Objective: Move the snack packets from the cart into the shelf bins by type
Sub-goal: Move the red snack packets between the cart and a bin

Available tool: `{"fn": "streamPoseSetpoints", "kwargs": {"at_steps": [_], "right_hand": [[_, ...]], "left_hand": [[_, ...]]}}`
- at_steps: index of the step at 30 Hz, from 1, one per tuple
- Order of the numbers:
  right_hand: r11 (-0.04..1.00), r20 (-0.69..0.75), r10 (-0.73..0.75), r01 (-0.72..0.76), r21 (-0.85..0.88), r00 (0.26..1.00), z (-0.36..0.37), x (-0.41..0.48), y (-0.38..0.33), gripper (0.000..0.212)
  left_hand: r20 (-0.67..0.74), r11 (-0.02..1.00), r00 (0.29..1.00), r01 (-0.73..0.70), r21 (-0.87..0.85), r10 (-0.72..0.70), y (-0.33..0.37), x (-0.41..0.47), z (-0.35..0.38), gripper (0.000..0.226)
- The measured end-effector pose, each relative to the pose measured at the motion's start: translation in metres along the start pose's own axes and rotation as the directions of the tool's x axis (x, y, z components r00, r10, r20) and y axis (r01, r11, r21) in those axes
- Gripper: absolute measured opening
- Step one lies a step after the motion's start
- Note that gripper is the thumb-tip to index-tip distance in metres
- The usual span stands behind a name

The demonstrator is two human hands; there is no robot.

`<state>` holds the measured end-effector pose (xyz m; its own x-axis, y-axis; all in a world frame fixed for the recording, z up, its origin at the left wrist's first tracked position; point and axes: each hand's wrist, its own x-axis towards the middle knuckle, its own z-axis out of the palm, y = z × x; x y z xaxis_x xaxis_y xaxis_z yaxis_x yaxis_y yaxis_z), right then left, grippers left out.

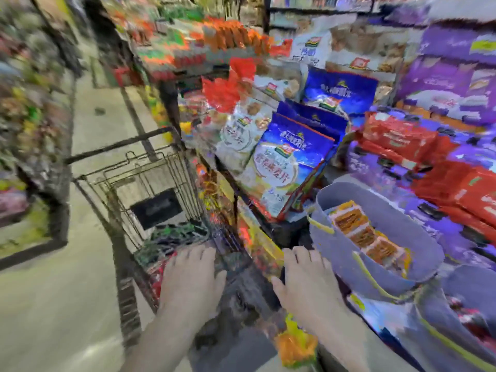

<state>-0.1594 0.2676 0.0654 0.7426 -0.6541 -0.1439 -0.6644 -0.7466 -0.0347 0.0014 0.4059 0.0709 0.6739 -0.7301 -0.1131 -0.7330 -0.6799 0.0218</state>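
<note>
The left hand (192, 277) and right hand (306, 280) reach forward with fingers straight and spread, holding nothing, the left over the near end of the wire cart (150, 167). Blurred green and red snack packets (166, 244) seem to lie on the cart's floor. To the right, a grey bin (332, 200) holds a row of orange packets (351, 221).

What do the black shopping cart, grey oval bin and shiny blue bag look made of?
Black shopping cart: thin dark wire grid, likely coated metal. Grey oval bin: smooth, matte curved wall, probably plastic, though blur leaves it open. Shiny blue bag: glossy printed film, with crinkles and glare.
</note>
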Motion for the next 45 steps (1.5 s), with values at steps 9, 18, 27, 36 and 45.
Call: {"fn": "streamPoseSetpoints", "kwargs": {"at_steps": [9, 18, 27, 36, 45], "right_hand": [[0.966, 0.156, -0.254, 0.260, -0.018, 0.955, 0.033, 0.046, -0.122, 0.064], [0.912, 0.266, -0.400, 0.410, 0.019, 0.877, 0.072, 0.146, -0.166, 0.068], [0.850, 0.358, -0.512, 0.520, 0.083, 0.781, 0.110, 0.294, -0.211, 0.062], [0.859, 0.464, -0.501, 0.487, 0.161, 0.731, 0.216, 0.376, -0.278, 0.073], [0.949, 0.582, -0.297, 0.168, 0.265, 0.757, 0.345, 0.407, -0.325, 0.084]], "left_hand": [[0.142, 0.941, 0.938, 0.330, -0.079, -0.317, -0.129, -0.029, 0.036, 0.045], [0.207, 0.849, 0.844, 0.520, -0.096, -0.494, -0.167, 0.016, 0.071, 0.053], [0.289, 0.669, 0.680, 0.728, -0.152, -0.674, -0.199, 0.117, 0.106, 0.050], [0.361, 0.325, 0.473, 0.857, -0.399, -0.804, -0.256, 0.202, 0.211, 0.079], [0.366, 0.038, 0.335, 0.780, -0.624, -0.868, -0.286, 0.235, 0.303, 0.047]]}}
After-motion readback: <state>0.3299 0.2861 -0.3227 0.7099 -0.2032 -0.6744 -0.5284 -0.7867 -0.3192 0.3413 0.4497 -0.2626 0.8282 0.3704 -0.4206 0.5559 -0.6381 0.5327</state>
